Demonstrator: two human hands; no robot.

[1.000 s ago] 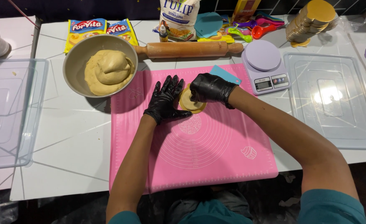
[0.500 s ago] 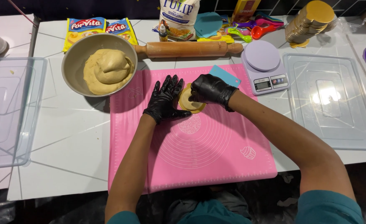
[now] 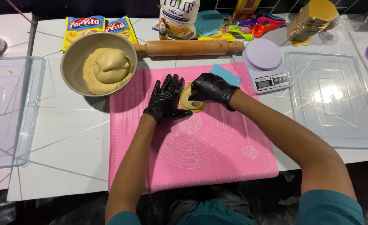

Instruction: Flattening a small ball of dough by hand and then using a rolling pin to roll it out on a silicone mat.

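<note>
Left hand [image 3: 166,98] and right hand [image 3: 211,88] — two — press one dough disc [image 3: 189,102].

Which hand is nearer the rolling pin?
Right. The right hand is on the dough disc, just below the rolling pin near its middle. The left hand lies flat on the pink mat, slightly lower and further from the pin.
</note>
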